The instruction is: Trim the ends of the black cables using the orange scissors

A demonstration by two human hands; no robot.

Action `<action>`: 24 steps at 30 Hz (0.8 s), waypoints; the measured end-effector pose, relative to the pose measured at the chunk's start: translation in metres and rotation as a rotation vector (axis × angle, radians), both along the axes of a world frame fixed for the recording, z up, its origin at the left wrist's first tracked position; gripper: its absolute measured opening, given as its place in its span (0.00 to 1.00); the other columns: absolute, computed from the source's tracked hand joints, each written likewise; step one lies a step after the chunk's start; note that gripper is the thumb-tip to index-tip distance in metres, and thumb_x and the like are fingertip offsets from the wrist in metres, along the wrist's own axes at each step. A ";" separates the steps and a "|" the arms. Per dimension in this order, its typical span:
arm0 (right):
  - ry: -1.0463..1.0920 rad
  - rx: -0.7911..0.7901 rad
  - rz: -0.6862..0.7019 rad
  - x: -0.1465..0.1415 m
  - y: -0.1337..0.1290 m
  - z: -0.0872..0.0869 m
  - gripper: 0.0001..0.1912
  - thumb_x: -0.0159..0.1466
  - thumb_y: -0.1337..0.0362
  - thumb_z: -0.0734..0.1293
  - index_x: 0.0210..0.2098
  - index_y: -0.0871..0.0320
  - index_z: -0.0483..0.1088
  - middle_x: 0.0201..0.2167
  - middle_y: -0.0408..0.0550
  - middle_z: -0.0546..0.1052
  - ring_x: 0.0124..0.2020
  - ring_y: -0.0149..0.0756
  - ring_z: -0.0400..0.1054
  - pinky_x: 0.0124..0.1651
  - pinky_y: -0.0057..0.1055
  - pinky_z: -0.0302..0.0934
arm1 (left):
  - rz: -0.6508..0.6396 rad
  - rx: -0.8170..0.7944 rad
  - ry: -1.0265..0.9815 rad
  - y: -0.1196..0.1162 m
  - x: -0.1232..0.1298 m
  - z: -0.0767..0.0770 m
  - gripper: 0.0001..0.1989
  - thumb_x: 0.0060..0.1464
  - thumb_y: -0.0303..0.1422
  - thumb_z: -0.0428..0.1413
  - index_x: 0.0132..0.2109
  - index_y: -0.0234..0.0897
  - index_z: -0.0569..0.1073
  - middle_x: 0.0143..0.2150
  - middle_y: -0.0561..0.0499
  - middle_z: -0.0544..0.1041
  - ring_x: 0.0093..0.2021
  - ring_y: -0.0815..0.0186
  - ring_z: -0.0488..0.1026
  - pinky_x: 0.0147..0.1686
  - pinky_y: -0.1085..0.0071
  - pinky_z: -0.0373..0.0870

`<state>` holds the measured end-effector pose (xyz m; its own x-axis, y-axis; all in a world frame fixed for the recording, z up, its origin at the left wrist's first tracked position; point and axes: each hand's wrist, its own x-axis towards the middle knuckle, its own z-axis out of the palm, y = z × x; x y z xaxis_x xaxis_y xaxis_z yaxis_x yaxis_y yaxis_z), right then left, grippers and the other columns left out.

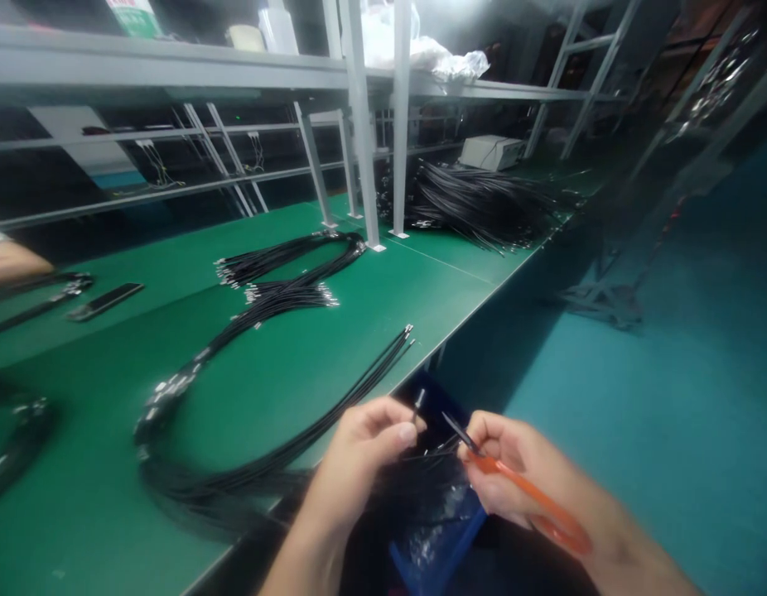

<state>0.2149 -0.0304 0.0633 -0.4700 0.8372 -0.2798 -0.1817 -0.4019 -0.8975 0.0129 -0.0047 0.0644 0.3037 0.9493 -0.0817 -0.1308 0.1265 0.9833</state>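
Observation:
My left hand (pixel 377 443) pinches a black cable near its end, with a small metal connector (pixel 420 398) sticking up past the fingertips. My right hand (pixel 504 463) is closed around scissors with orange handles (pixel 533 497); their dark pointed tip is directed at the cable end, a short gap away. Left of my left hand, a long bundle of black cables (pixel 284 455) curves across the green table (pixel 284 372). Below both hands, a blue bin (pixel 442 550) holds dark, glossy material that I cannot make out.
More cable bundles (pixel 296 294) lie farther back, near white shelf posts (pixel 366 165). A large pile of black cables (pixel 483 203) rests at the far end beside a white box (pixel 492 152). A phone-like object (pixel 107 301) and another person's arm (pixel 14 261) are at left.

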 end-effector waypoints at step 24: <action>-0.406 0.312 -0.531 -0.008 0.004 -0.006 0.20 0.48 0.58 0.76 0.37 0.55 0.69 0.28 0.46 0.76 0.30 0.39 0.72 0.32 0.30 0.67 | 0.243 0.350 1.478 0.030 -0.052 -0.026 0.04 0.52 0.26 0.55 0.30 0.38 0.70 0.32 0.48 0.73 0.38 0.57 0.72 0.35 0.67 0.64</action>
<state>0.2072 -0.0267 0.0577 0.1108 0.9922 -0.0567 0.0904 -0.0668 -0.9937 -0.0388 0.0249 0.0380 -0.0049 0.9976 0.0698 0.9744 -0.0109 0.2244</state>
